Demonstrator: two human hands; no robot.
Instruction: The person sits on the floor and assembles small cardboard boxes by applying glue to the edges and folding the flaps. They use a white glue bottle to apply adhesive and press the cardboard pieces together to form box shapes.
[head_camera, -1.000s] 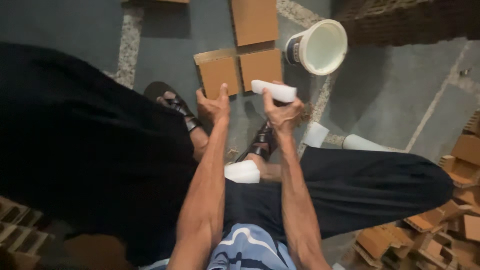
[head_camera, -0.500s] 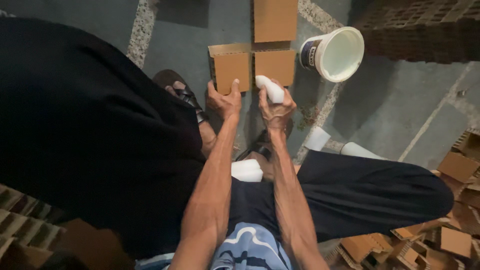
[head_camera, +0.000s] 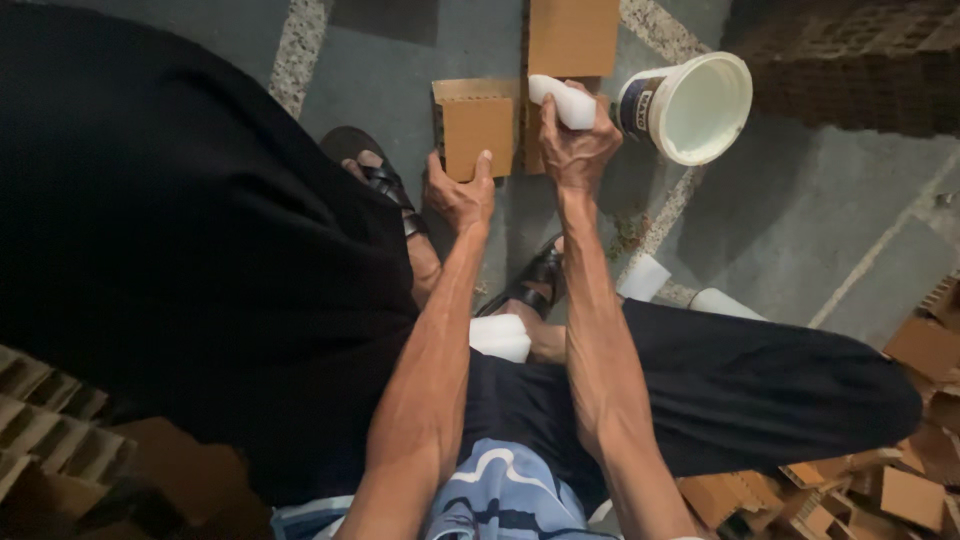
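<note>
My right hand (head_camera: 575, 150) grips a white squeeze bottle (head_camera: 562, 100), held over the brown cardboard squares on the floor. My left hand (head_camera: 458, 192) reaches down beside it, fingers on the lower edge of a cardboard square (head_camera: 478, 128). A second square (head_camera: 528, 140) lies to its right, mostly hidden by my right hand. A larger cardboard piece (head_camera: 572, 35) lies beyond them. I sit with black trousers over both legs and sandals (head_camera: 385, 180) on my feet.
A white plastic tub (head_camera: 690, 108) lies on its side right of the bottle. Two white blocks (head_camera: 690, 290) rest near my right leg, another white piece (head_camera: 500, 338) between my legs. Cardboard honeycomb stacks stand at the upper right (head_camera: 850, 60), lower right (head_camera: 900, 480) and lower left (head_camera: 50, 430).
Both hands have stretched farther forward toward the cardboard squares. The right hand turned the white bottle from lying sideways to pointing down at the squares.
</note>
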